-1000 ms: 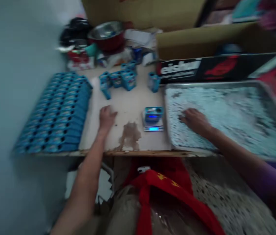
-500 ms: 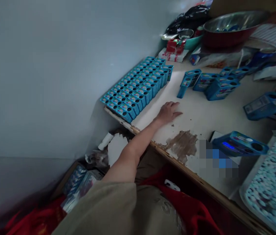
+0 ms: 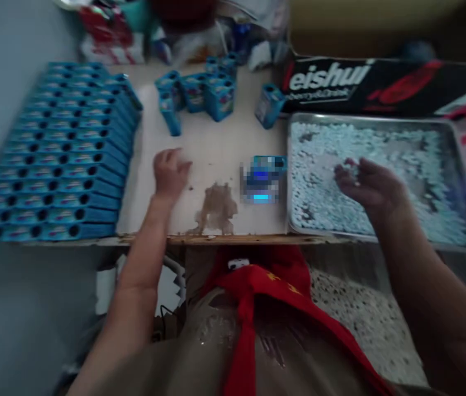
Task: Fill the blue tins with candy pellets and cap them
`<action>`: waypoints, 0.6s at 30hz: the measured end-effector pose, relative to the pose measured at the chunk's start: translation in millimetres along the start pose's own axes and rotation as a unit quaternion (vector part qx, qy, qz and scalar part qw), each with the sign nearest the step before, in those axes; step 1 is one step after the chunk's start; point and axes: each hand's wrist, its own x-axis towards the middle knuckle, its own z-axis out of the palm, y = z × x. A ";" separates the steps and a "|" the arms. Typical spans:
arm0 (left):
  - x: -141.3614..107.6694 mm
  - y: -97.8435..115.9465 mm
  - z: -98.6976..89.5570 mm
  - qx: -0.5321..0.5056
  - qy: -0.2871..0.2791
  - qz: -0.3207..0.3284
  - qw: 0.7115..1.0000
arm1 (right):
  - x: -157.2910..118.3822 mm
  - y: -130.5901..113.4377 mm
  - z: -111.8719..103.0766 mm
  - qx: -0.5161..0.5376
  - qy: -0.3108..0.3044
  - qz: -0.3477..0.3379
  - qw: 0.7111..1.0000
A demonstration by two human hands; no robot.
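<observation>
My left hand [image 3: 169, 173] rests on the white tabletop [image 3: 199, 148] with its fingers loosely apart and nothing in them. My right hand [image 3: 365, 184] is above a metal tray [image 3: 292, 181] of small pale-blue pieces that look like candies [image 3: 323, 203]. A few of these pieces show between its curled fingers, though motion blurs them. Between the hands, one blue box [image 3: 272, 162] sits beside the tray, on or against something pixelated with blue light. Several blue boxes with round dark openings [image 3: 220, 99] stand behind my left hand.
Tight rows of blue boxes [image 3: 67, 159] fill the table's left side by the wall. A black printed carton [image 3: 373, 85] stands behind the tray. Bags and a red-and-white packet [image 3: 109, 36] crowd the back. The wooden front edge [image 3: 233, 240] is worn.
The view has swung right, bringing my right hand and the whole tray into sight. My left hand stays on the tabletop near the rows of boxes.
</observation>
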 end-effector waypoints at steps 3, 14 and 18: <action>6.3 -8.4 2.8 -0.047 -0.002 0.024 0.999 | 6.6 1.1 -8.1 0.142 0.029 0.124 0.982; -6.5 58.5 -5.8 -0.034 0.031 0.020 0.999 | 9.9 -6.4 8.4 0.217 0.013 0.193 0.957; -14.9 111.0 22.2 -0.122 -0.039 0.037 0.991 | 17.5 -4.8 13.2 0.222 -0.002 0.092 0.971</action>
